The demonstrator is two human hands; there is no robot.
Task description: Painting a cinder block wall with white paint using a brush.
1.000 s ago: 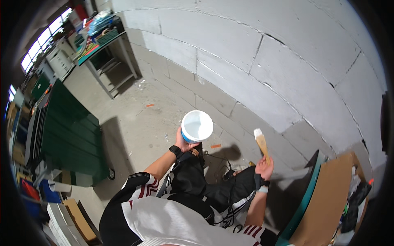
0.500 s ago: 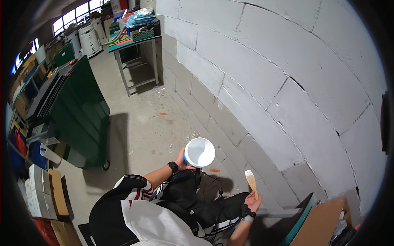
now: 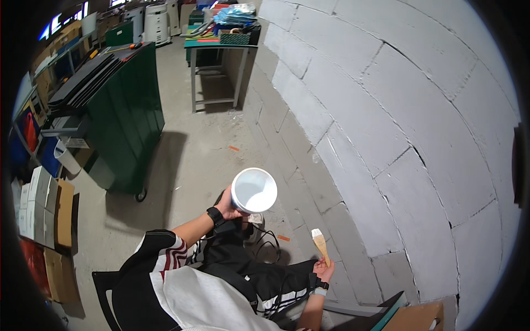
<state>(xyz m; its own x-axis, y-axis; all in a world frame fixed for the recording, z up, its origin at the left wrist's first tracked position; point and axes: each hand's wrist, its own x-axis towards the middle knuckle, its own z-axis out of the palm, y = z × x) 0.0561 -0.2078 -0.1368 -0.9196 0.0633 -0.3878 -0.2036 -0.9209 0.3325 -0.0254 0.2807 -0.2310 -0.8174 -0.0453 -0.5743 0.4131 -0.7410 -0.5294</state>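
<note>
My left hand [image 3: 227, 205] grips a white round bucket [image 3: 254, 190] from its left side, its mouth tilted up toward me. White shows on its inner wall and bottom; whether that is paint I cannot tell. Lower and to the right, my right hand [image 3: 324, 269] holds a paintbrush [image 3: 321, 246] by its wooden handle. The brush points upward, with white on its bristles, apart from both bucket and wall. Along the right stands a block wall [image 3: 353, 149], its upper courses whitish and its lowest blocks greyer.
A dark green wheeled cart [image 3: 130, 116] stands on the left, with dark flat panels on top. Farther off is a workbench [image 3: 221, 45] loaded with bags and boxes. White boxes [image 3: 38, 207] sit at the far left; a cardboard box [image 3: 414, 317] is at lower right. Dark cords hang by my legs.
My view has shifted, so cart, bench and wall appear farther right or higher. Bucket and brush sit slightly left in view, still held in the same hands.
</note>
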